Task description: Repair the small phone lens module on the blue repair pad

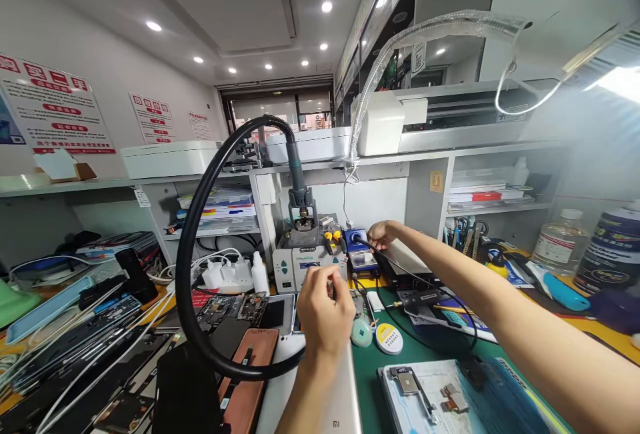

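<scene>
My left hand (327,307) is raised in the middle over the bench, its fingers curled together; whatever they hold, if anything, is hidden. Under that forearm lies a white MI device (345,394). Stretched far forward, my right hand (383,235) has its fingers bent at the right side of a small blue soldering station (355,241). I cannot make out what those fingertips grip. From the station's front a black cable (400,264) runs right. Left of it stands a hot air station (310,257), with its hot air handpiece (297,181) upright in a holder on top.
A thick black hose (187,221) loops across the left side. Phone parts and circuit boards (240,311) crowd the left bench. A round yellow-lidded tin (389,339) sits on the green mat (370,381), near a parts tray (430,401). Bottles (560,241) stand at right.
</scene>
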`<control>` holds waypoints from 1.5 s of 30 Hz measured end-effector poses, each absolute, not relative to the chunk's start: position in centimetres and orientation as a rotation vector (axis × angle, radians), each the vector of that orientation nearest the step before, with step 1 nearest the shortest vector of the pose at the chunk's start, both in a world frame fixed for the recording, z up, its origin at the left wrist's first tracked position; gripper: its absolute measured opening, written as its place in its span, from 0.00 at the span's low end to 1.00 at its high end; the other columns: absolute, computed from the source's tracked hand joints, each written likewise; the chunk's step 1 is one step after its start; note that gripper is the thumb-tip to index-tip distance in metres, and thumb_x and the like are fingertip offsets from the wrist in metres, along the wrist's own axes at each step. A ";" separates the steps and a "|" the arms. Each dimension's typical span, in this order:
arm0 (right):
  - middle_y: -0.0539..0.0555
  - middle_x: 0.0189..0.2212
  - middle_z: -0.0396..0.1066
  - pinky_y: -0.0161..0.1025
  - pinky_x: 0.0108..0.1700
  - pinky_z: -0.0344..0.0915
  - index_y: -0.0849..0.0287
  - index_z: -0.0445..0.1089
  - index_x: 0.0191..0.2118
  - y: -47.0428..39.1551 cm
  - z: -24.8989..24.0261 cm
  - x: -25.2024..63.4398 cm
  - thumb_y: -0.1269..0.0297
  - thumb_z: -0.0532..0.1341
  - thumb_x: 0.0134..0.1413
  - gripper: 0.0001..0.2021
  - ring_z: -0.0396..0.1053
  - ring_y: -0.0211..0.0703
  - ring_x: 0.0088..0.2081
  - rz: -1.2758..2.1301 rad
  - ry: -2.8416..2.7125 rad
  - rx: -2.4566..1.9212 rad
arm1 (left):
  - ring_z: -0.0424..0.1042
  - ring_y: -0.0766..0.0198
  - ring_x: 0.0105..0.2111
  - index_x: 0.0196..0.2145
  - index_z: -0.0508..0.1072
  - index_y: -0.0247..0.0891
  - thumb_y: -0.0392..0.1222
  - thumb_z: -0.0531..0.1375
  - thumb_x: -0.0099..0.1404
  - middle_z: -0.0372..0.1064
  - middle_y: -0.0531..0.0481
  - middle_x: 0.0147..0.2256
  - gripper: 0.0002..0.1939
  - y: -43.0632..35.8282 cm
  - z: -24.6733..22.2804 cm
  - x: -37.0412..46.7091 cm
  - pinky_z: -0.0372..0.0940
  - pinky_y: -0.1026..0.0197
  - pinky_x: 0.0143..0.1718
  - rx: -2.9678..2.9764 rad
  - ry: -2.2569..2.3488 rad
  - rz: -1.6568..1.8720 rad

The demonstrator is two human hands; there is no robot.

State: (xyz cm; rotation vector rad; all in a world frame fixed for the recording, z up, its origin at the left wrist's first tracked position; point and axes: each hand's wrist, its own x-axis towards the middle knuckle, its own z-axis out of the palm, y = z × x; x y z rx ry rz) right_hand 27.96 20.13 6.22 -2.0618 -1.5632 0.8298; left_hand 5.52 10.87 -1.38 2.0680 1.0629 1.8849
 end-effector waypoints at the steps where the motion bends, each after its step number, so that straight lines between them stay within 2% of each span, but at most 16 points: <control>1: 0.57 0.47 0.70 0.45 0.42 0.73 0.63 0.68 0.52 20.1 6.2 27.9 0.62 0.61 0.64 0.14 0.73 0.46 0.42 0.842 -1.549 -2.078 | 0.70 0.65 0.32 0.37 0.72 0.35 0.40 0.57 0.69 0.70 0.51 0.34 0.07 11.2 -1.3 5.2 0.67 0.59 0.34 2.054 1.096 1.880; 7: 0.58 0.49 0.70 0.48 0.44 0.72 0.62 0.68 0.53 18.9 6.6 28.7 0.62 0.60 0.65 0.15 0.72 0.47 0.44 0.826 -1.475 -2.088 | 0.72 0.65 0.31 0.39 0.73 0.34 0.45 0.58 0.70 0.72 0.50 0.35 0.10 13.4 -1.6 3.7 0.70 0.57 0.36 2.037 1.321 1.639; 12: 0.57 0.45 0.71 0.43 0.40 0.72 0.63 0.67 0.52 13.8 8.0 30.7 0.60 0.60 0.65 0.15 0.73 0.43 0.39 0.598 -1.430 -1.929 | 0.74 0.64 0.34 0.41 0.73 0.34 0.45 0.59 0.69 0.73 0.49 0.37 0.11 14.3 -2.2 3.1 0.71 0.56 0.37 2.192 1.348 1.317; 15: 0.52 0.35 0.72 0.36 0.30 0.69 0.63 0.69 0.49 8.3 8.0 31.1 0.58 0.58 0.66 0.14 0.70 0.36 0.28 0.486 -1.423 -1.808 | 0.74 0.62 0.36 0.42 0.73 0.34 0.45 0.59 0.69 0.73 0.48 0.39 0.11 13.7 -2.0 3.2 0.71 0.55 0.39 2.340 1.291 1.157; 17: 0.48 0.26 0.70 0.31 0.22 0.61 0.62 0.70 0.47 4.3 7.3 31.0 0.58 0.59 0.65 0.14 0.62 0.32 0.20 0.462 -1.423 -1.732 | 0.73 0.62 0.37 0.42 0.73 0.34 0.44 0.59 0.69 0.73 0.48 0.40 0.10 13.1 -1.9 3.5 0.71 0.54 0.40 2.443 1.241 1.044; 19: 0.47 0.19 0.67 0.31 0.19 0.55 0.63 0.73 0.45 0.9 6.2 30.7 0.56 0.60 0.62 0.15 0.58 0.32 0.17 0.464 -1.404 -1.660 | 0.73 0.62 0.37 0.42 0.73 0.34 0.44 0.58 0.70 0.73 0.48 0.40 0.10 12.5 -1.9 3.9 0.71 0.55 0.40 2.532 1.196 0.923; 23: 0.46 0.16 0.63 0.33 0.20 0.54 0.64 0.73 0.43 -2.6 3.1 30.7 0.49 0.60 0.57 0.21 0.57 0.35 0.17 0.471 -1.323 -1.517 | 0.73 0.63 0.36 0.43 0.73 0.34 0.45 0.58 0.70 0.73 0.48 0.40 0.11 12.0 -2.0 4.5 0.71 0.55 0.39 2.636 1.182 0.700; 27: 0.46 0.16 0.59 0.34 0.20 0.51 0.66 0.72 0.43 -3.2 0.6 31.7 0.47 0.59 0.55 0.23 0.54 0.36 0.18 0.448 -1.220 -1.440 | 0.74 0.61 0.38 0.45 0.73 0.36 0.45 0.59 0.70 0.73 0.47 0.42 0.11 12.6 -1.9 5.6 0.71 0.54 0.40 2.691 1.216 0.466; 34: 0.47 0.20 0.61 0.35 0.24 0.50 0.63 0.74 0.40 -3.8 -1.4 31.8 0.53 0.60 0.58 0.17 0.55 0.37 0.22 0.442 -1.208 -1.379 | 0.72 0.58 0.45 0.48 0.72 0.38 0.44 0.59 0.69 0.70 0.45 0.49 0.12 14.2 -1.1 8.7 0.70 0.51 0.46 2.758 1.269 0.122; 45: 0.47 0.20 0.60 0.35 0.24 0.51 0.62 0.74 0.41 -4.2 -1.6 31.4 0.55 0.58 0.60 0.15 0.56 0.37 0.22 0.474 -1.224 -1.323 | 0.72 0.57 0.45 0.49 0.72 0.38 0.44 0.59 0.69 0.70 0.44 0.49 0.13 13.8 -0.1 10.4 0.70 0.50 0.46 2.913 1.201 -0.208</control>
